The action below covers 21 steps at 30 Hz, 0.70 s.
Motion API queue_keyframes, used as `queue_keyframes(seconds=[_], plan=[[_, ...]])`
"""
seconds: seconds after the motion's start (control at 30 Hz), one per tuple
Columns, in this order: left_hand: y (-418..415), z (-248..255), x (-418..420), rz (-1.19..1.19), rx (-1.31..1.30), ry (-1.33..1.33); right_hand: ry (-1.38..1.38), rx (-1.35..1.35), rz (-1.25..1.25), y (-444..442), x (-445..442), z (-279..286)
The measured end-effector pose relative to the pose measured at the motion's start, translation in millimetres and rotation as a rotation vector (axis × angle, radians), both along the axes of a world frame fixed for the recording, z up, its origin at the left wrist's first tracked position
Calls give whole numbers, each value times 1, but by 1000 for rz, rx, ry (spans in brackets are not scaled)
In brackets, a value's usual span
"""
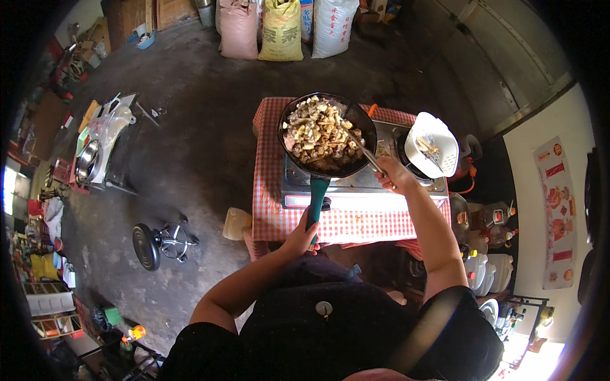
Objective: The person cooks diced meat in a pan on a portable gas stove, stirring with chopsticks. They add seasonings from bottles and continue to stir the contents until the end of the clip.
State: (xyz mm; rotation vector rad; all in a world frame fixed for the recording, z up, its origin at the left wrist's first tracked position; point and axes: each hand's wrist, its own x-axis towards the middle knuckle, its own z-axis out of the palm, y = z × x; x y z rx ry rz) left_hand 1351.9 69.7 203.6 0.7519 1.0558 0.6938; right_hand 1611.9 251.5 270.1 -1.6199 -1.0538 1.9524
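Observation:
A dark wok sits over the left part of a gas stove, heaped with chopped food in browns and pale yellows. My left hand grips the wok's green handle near its lower end. In my right hand is the metal handle of a cooking utensil; its working end is hidden in the food at the wok's right side. Just beyond that hand, a white perforated plastic basket rests over the right burner with some pieces and clear plastic inside.
A red-and-white checked cloth covers the table under the stove. An orange gas hose hangs at the right, above several plastic jugs. A black round stool and a cluttered side table stand left. Full sacks line the far side.

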Motion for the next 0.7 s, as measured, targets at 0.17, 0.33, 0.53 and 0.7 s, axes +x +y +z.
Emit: queue_keyframes(seconds=[0.17,0.33,0.53,0.7], plan=[[0,3,0,8,2,11,-638,659,342,-42,-11,2],[-1,2,-2,17,-9,-11,-921,889,429,-89,-3,12],[-3,-6,-2,43,-6,-47,-1090,941,490,-133,21,24],[-2,-3,0,55,-34,-63,-1055,978,441,-150,42,58]])
